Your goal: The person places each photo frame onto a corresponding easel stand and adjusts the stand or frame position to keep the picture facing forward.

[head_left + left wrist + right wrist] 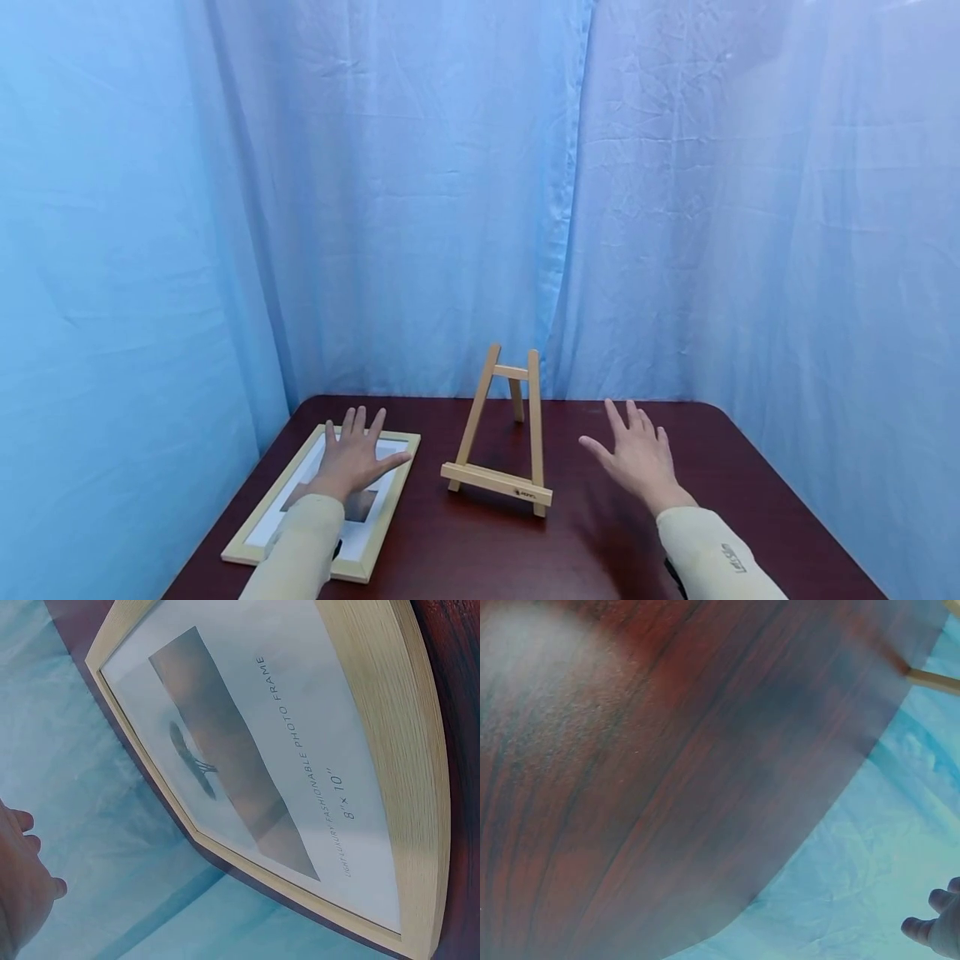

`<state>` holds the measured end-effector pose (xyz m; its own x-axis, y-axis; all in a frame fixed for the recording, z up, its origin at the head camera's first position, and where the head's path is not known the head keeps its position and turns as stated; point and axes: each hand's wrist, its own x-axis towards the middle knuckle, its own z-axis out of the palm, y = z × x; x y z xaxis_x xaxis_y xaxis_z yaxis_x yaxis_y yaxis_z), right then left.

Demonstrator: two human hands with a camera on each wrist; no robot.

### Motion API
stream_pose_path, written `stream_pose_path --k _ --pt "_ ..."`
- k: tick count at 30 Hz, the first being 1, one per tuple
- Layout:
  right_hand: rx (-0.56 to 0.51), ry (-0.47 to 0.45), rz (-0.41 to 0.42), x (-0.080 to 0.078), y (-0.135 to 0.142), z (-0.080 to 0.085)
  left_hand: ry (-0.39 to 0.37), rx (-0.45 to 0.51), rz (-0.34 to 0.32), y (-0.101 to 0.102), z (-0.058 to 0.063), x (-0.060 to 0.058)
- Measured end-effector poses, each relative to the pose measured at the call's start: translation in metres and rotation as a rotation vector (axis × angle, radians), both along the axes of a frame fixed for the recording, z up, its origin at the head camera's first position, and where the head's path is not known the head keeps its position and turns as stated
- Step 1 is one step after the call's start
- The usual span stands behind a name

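Note:
In the head view a photo frame (401,475) with a pale wood border lies flat at the left of the table. Its insert, clear in the left wrist view, shows a tree picture (232,757) and printed lettering. Over the frame my left hand (352,458) is held with fingers spread, holding nothing and hiding part of the picture. A small wooden easel (495,479) stands upright near the middle, its ledge facing me. To the right of the easel my right hand (637,458) hovers above the table with spread fingers, apart from any object.
The dark red-brown table (465,550) has rounded far corners. Light blue curtains (420,208) hang behind it and along both sides. In the right wrist view, a tip of an easel leg (934,681) shows near the table's far edge.

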<state>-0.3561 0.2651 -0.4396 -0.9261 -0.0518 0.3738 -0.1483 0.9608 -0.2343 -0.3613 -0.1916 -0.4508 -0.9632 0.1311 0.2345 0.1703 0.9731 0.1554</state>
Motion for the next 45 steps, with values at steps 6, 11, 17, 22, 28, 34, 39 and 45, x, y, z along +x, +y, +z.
stream_pose_path --k 6,11,17,22,28,34,39,45 --pt "-0.003 0.020 0.021 0.000 -0.010 0.005 0.012 -0.005 0.001 -0.002 -0.001 -0.002" --pt "-0.016 0.036 0.042 0.002 -0.019 0.009 0.010 0.001 0.000 -0.004 0.000 -0.001" --pt "-0.010 0.072 0.066 0.004 -0.029 0.015 0.010 0.002 0.000 -0.008 0.005 -0.001" --pt "-0.032 0.073 0.086 0.004 -0.041 0.020 0.009 0.002 0.005 -0.011 0.008 -0.001" --pt "-0.073 0.058 0.108 0.005 -0.055 0.026 0.010 0.004 0.008 -0.016 0.010 -0.002" --pt "-0.121 0.035 0.114 0.006 -0.067 0.030 0.007 0.016 0.016 -0.018 0.012 0.000" --pt "-0.150 0.026 0.109 0.009 -0.075 0.030 0.008 0.013 0.020 -0.022 0.010 0.000" --pt "-0.182 0.033 0.128 0.011 -0.084 0.029 0.026 0.026 0.022 -0.029 0.011 0.003"
